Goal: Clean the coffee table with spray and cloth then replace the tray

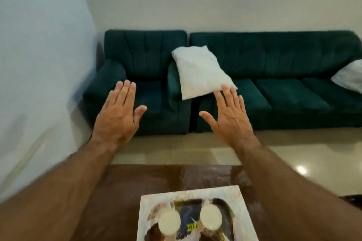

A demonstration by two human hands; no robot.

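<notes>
Tray (197, 194) with two white discs (169, 220)

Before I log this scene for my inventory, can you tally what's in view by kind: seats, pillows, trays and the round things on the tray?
Green seats: 2, an armchair and a sofa
White pillows: 2, one between the seats, one at the right edge
Trays: 1
Round white lids: 2
Total: 7

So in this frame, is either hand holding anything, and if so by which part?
Nothing is held. The left hand and right hand are both raised with fingers straight, above the tray.
</notes>
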